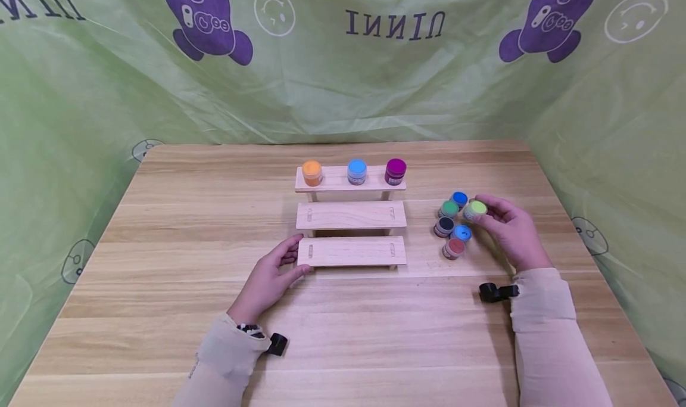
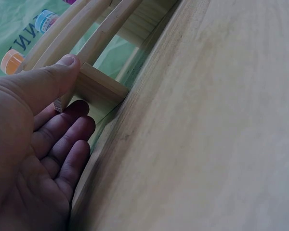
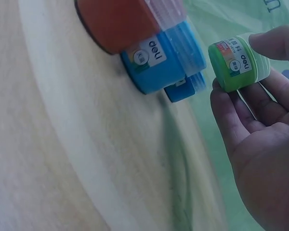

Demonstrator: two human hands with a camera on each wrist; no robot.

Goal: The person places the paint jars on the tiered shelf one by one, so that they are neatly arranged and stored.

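Head view: left sleeve [image 1: 220,359], right sleeve [image 1: 552,341] cut at bottom; print on 3 top-shelf jars [image 1: 356,171] too small for me. Left wrist view: left hand [image 2: 24,139] cut at left, 1 finger [image 2: 43,117] mostly behind thumb [image 2: 43,84]; purple jar [image 2: 70,1] clipped up top. Right wrist view: red jar [image 3: 116,21] cut at top, right hand [image 3: 267,139] at right; farther blue jar [image 3: 182,90] partly behind nearer blue jar [image 3: 164,60], its label illegible.

In front of me is a makeshift booth: a wood-grain table [image 1: 161,276] screened on three sides by creased green cloth [image 1: 343,91]. Purple cartoon figures [image 1: 206,22], smiley faces [image 1: 274,12] and lettering [image 1: 395,25] decorate it; whether home or workshop lies beyond, I cannot tell.
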